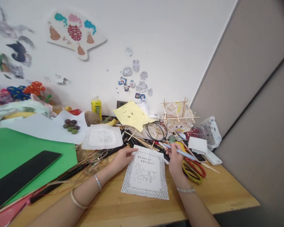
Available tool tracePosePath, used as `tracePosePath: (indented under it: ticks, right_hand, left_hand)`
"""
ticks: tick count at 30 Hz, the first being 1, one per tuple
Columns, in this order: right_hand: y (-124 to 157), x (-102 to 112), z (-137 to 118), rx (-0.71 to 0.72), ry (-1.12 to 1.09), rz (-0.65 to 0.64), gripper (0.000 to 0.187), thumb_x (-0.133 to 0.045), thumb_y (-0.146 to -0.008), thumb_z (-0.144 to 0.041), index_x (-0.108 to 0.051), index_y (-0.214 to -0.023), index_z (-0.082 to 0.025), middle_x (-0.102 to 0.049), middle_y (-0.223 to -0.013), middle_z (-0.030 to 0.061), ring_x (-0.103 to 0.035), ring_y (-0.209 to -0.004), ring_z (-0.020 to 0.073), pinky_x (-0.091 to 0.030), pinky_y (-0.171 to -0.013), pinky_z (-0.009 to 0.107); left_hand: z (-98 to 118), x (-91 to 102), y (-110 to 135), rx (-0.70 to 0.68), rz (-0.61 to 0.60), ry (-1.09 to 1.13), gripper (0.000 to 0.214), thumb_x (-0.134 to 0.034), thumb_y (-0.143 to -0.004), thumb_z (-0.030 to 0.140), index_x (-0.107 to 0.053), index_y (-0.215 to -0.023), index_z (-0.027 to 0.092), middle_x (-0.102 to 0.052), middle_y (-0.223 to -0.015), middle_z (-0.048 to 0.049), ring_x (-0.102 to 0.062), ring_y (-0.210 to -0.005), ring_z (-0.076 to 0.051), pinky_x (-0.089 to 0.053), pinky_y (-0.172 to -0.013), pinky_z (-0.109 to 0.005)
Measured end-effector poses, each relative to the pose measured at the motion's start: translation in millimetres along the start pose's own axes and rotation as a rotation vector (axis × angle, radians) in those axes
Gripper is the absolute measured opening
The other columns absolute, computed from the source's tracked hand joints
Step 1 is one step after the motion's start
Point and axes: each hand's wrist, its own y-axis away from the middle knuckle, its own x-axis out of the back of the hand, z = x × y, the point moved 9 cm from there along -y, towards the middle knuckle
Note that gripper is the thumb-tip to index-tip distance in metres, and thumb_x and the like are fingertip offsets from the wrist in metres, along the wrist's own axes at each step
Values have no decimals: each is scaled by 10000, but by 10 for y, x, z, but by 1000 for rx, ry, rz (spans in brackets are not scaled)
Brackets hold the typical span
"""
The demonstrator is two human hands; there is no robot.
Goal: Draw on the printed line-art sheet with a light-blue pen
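Note:
A white sheet with a patterned border, handwriting and a line drawing lies on the wooden table in front of me. My left hand rests at the sheet's upper left edge, fingers stretched out and touching it. In my right hand, just beyond the sheet's right edge, is a slim light blue pen, tilted and raised off the paper. Scissors with yellow and red handles lie beside my right hand, partly hidden by it. Another bordered sheet lies farther back on the left.
Black pens and thin sticks crowd the area behind the sheet. A stick frame with drawings stands at back right, near a white box. Yellow paper, a yellow bottle and green card lie farther back and left.

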Motion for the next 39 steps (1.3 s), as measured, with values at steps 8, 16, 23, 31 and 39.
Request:
tracePosePath:
  ticks: [8,16,23,31,39]
  right_hand:
    - [-118,-55,266,-47,99,-194,372,-482,-792,-538,-563,-938,-205,-620,-1022,100,-607,-814,219,-489,-768,381]
    - [108,-426,428,-197,-31,-444,380,-565,-731,-560,-565,-874,-207,-654,-818,72,-637,-741,218,-511,-669,364]
    - [163,-476,221,-62,39,-516,284,-595,-730,-374,-553,-941,-190,-617,-747,19,-594,-711,183,-472,-646,298]
    - [99,-421,203,-30,27,-475,255,-580,-715,-284,-539,-954,-201,-628,-830,39,-601,-803,204,-466,-712,312]
    - [117,-445,160,-30,-17,-465,250,-592,-705,-285,-546,-939,-208,-643,-883,58,-613,-852,223,-476,-781,357]
  left_hand:
    - [-39,289,25,63,243,341,426,-601,-675,324,-643,-1055,136,-668,-877,-78,-595,-736,-191,-458,-622,-276]
    - [95,510,45,27,311,403,434,-678,-631,367,-654,-1002,144,-657,-863,-62,-582,-777,-195,-455,-686,-294]
    - [17,512,14,34,322,423,433,-667,-635,347,-636,-1010,132,-643,-817,-49,-565,-716,-170,-441,-639,-276]
    - [-32,502,-7,72,317,474,594,-653,-608,326,-538,-1150,112,-590,-753,-6,-564,-657,-143,-432,-601,-250]
    - [-164,491,-65,101,318,561,774,-690,-609,340,-365,-1292,175,-602,-881,-20,-609,-743,-159,-472,-633,-268]
